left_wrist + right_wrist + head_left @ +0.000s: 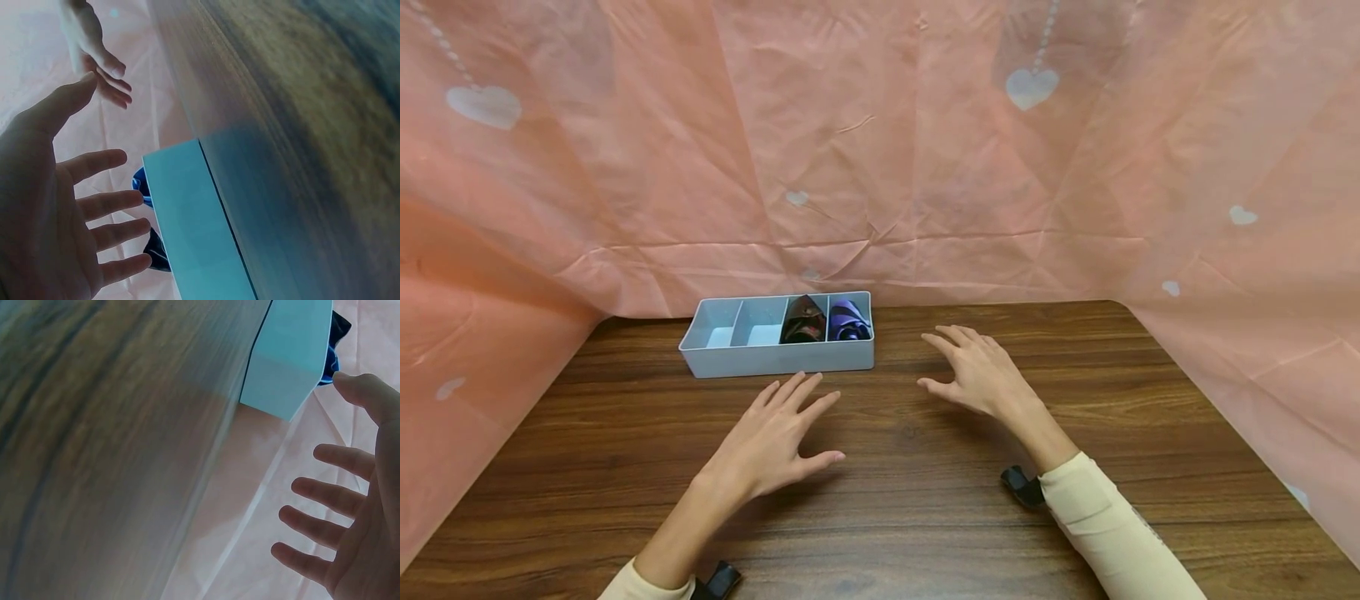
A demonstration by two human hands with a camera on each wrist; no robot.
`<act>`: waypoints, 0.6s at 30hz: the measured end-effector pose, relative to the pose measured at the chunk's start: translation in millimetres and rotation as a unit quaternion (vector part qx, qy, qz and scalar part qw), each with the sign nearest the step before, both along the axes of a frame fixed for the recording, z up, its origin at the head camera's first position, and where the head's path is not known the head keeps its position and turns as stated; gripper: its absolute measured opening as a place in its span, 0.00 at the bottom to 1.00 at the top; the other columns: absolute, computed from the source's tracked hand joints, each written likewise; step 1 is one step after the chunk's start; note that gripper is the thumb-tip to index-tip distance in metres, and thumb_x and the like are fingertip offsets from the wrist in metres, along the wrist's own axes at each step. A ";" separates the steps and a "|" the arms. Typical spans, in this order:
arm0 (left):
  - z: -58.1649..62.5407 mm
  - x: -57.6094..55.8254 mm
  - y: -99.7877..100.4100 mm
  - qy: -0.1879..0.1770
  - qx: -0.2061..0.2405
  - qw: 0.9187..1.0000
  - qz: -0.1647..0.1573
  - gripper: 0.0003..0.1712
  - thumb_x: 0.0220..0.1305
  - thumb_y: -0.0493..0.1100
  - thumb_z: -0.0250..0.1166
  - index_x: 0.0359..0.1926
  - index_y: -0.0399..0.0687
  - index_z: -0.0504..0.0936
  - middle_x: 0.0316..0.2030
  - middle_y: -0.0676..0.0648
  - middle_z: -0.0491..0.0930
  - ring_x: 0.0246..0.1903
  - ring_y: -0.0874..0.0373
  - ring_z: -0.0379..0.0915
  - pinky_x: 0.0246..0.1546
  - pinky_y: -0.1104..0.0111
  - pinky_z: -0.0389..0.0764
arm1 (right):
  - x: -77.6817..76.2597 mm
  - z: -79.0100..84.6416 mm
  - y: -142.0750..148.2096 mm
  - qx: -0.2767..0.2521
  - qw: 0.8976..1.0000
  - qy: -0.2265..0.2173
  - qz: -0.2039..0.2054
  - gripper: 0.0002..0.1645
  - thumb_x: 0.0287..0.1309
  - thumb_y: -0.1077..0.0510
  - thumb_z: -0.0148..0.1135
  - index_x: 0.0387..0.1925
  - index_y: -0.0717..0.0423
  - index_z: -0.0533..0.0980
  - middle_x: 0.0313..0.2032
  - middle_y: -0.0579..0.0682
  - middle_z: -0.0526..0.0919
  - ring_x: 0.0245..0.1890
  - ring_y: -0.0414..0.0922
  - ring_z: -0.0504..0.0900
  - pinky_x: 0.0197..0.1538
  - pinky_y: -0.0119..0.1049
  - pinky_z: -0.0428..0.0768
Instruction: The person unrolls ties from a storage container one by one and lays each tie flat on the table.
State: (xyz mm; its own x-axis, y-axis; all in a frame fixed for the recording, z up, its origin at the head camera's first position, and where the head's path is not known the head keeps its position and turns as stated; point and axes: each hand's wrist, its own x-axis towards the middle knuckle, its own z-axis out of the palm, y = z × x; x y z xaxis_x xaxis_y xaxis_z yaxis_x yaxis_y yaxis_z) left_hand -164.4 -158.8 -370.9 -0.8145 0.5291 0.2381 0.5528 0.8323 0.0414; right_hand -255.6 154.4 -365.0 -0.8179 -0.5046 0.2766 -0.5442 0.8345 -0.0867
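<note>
A pale blue divided box point(782, 360) stands near the far edge of the table. Its two right compartments hold a dark patterned rolled necktie point(803, 321) and a purple striped rolled necktie point(848, 322); the two left compartments are bare. My left hand point(775, 442) hovers just in front of the box, fingers spread, holding nothing. To the right of the box, my right hand point(981, 371) is raised over the table with its fingers spread and nothing in it. Both ties poke above the box rim in the left wrist view, behind the box's front wall point(194, 219).
The wood-grain table point(910, 517) reaches to a pink curtain point(880, 167) with white hearts, which hangs behind it and along both sides. Black wrist straps point(1022, 486) sit at the cuffs of the light sleeves point(1112, 525).
</note>
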 end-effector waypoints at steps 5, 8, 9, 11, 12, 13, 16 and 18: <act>-0.4 -0.1 -0.1 -0.002 0.000 1.000 0.000 0.45 0.62 0.71 0.66 0.71 0.51 0.75 0.72 0.37 0.68 0.73 0.37 0.61 0.71 0.41 0.62 | -2.4 1.0 -2.0 -0.003 1.000 -0.008 -0.001 0.45 0.61 0.34 0.68 0.72 0.53 0.72 0.70 0.60 0.72 0.70 0.62 0.70 0.67 0.62 0.70; -0.5 0.0 -0.1 -0.004 -0.002 1.000 0.000 0.44 0.62 0.71 0.65 0.71 0.51 0.75 0.72 0.37 0.68 0.73 0.37 0.61 0.71 0.41 0.62 | -3.3 1.2 -3.5 -0.002 1.000 -0.010 0.000 0.45 0.61 0.34 0.67 0.72 0.53 0.72 0.70 0.60 0.72 0.70 0.62 0.70 0.67 0.62 0.70; -0.5 0.1 0.0 -0.005 -0.002 1.000 0.001 0.44 0.63 0.71 0.65 0.71 0.51 0.75 0.72 0.37 0.68 0.73 0.37 0.61 0.71 0.41 0.63 | -3.4 1.3 -4.0 -0.002 1.000 -0.010 0.001 0.45 0.61 0.34 0.67 0.72 0.53 0.72 0.70 0.60 0.72 0.70 0.62 0.70 0.67 0.62 0.70; -0.6 0.4 0.1 -0.009 -0.004 1.000 0.001 0.44 0.63 0.71 0.65 0.71 0.51 0.75 0.73 0.37 0.68 0.74 0.37 0.60 0.71 0.41 0.62 | -3.7 1.3 -5.0 -0.003 1.000 -0.010 0.002 0.45 0.61 0.34 0.67 0.72 0.53 0.72 0.70 0.60 0.72 0.70 0.62 0.70 0.67 0.62 0.70; -0.7 0.5 0.2 -0.012 -0.005 1.000 0.002 0.44 0.63 0.70 0.65 0.71 0.51 0.75 0.73 0.37 0.68 0.74 0.38 0.60 0.71 0.41 0.62 | -3.9 1.3 -5.4 -0.003 1.000 -0.010 0.002 0.45 0.61 0.34 0.67 0.72 0.53 0.72 0.70 0.60 0.72 0.70 0.62 0.70 0.67 0.62 0.70; -0.6 0.7 0.3 -0.015 -0.005 1.000 0.002 0.44 0.63 0.70 0.65 0.72 0.51 0.75 0.73 0.37 0.68 0.74 0.38 0.60 0.71 0.41 0.62 | -4.1 1.4 -5.9 -0.005 1.000 -0.010 0.003 0.45 0.61 0.34 0.67 0.72 0.53 0.72 0.70 0.60 0.72 0.70 0.62 0.70 0.67 0.62 0.70; -0.6 0.8 1.1 -0.022 -0.007 1.000 0.002 0.44 0.63 0.71 0.65 0.72 0.51 0.75 0.73 0.37 0.67 0.74 0.38 0.60 0.71 0.41 0.61 | -4.7 1.8 -7.4 -0.008 1.000 -0.011 0.002 0.44 0.61 0.35 0.67 0.71 0.53 0.72 0.71 0.60 0.72 0.71 0.62 0.69 0.67 0.62 0.70; -0.7 0.9 1.4 -0.023 -0.011 1.000 0.002 0.44 0.64 0.70 0.65 0.72 0.51 0.75 0.73 0.37 0.67 0.74 0.38 0.60 0.71 0.41 0.62 | -5.3 1.9 -8.6 -0.008 1.000 -0.011 0.003 0.44 0.61 0.35 0.67 0.71 0.53 0.72 0.70 0.61 0.72 0.71 0.62 0.69 0.67 0.62 0.70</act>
State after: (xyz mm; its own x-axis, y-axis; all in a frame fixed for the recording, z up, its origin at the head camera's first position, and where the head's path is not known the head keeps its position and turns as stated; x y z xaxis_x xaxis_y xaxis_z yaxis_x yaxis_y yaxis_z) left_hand -163.4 -157.4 -371.6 -0.8266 0.5298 0.1897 0.5469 0.8358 0.0488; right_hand -260.9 145.7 -363.1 -0.8205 -0.5057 0.2665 -0.5474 0.8293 -0.1120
